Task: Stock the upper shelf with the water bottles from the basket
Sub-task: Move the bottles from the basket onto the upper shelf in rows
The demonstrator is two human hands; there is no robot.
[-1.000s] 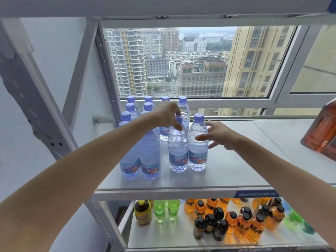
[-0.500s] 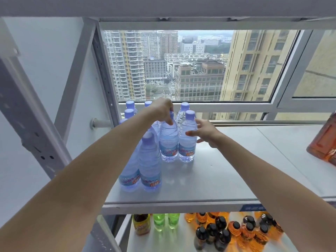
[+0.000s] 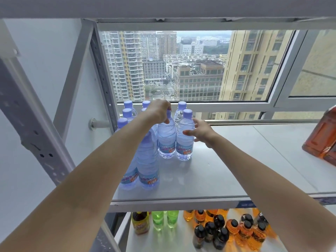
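Several clear water bottles with purple caps stand in rows at the left of the white upper shelf point(image 3: 209, 179). My left hand point(image 3: 160, 110) grips the neck and cap of one bottle point(image 3: 167, 137) in the middle of the group. Beside it on the right stands another bottle point(image 3: 185, 137); my right hand point(image 3: 201, 130) touches its shoulder with fingers spread and thumb forward. Two nearer bottles point(image 3: 148, 166) stand at the front left, partly behind my left forearm. The basket is out of view.
A large orange-brown bottle point(image 3: 321, 137) stands at the shelf's right edge. The lower shelf holds dark, green and orange drink bottles point(image 3: 218, 228). A grey upright post point(image 3: 31, 124) rises at left. A window lies behind the shelf.
Both hands have pushed the two bottles farther back on the shelf, toward the window. The view has tilted, so the shelf sits lower in the frame.
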